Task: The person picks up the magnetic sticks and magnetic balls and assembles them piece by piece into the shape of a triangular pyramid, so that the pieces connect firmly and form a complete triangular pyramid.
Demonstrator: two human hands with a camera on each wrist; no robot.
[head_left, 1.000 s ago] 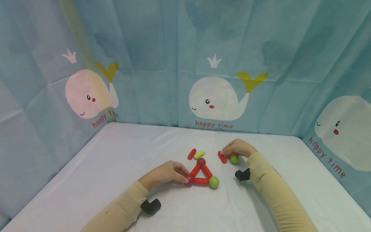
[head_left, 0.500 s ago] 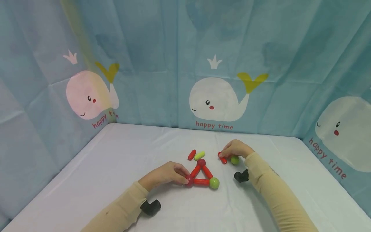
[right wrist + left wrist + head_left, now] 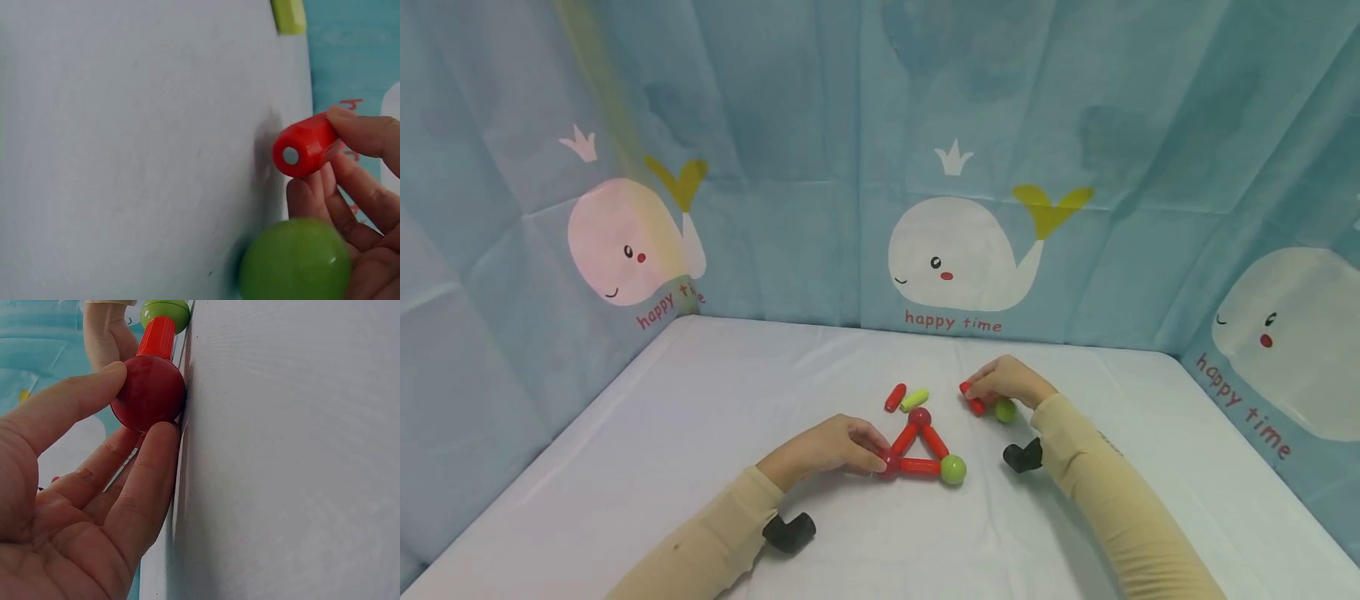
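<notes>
My left hand (image 3: 835, 446) pinches a dark red ball (image 3: 150, 394) between thumb and fingertips. That ball is the near left corner of a flat triangle whose sides are red rods (image 3: 920, 467). A second red ball (image 3: 920, 417) forms its far corner, and a green ball (image 3: 165, 314) its near right one. To the right, my right hand (image 3: 1011, 381) grips a loose red rod (image 3: 303, 147) by thumb and fingers. A round silvery disc shows in the rod's end facing the wrist camera. Just below that hand lies a loose green ball (image 3: 297, 262).
Behind the triangle, a red rod (image 3: 895, 397) and a yellow-green rod (image 3: 914, 400) lie side by side on the white-covered table (image 3: 737, 367). A blue curtain (image 3: 797, 167) with printed whales hangs along the table's back and sides.
My right fingers have taken hold of the loose red rod and raised it slightly. My left hand and the triangle have stayed in place.
</notes>
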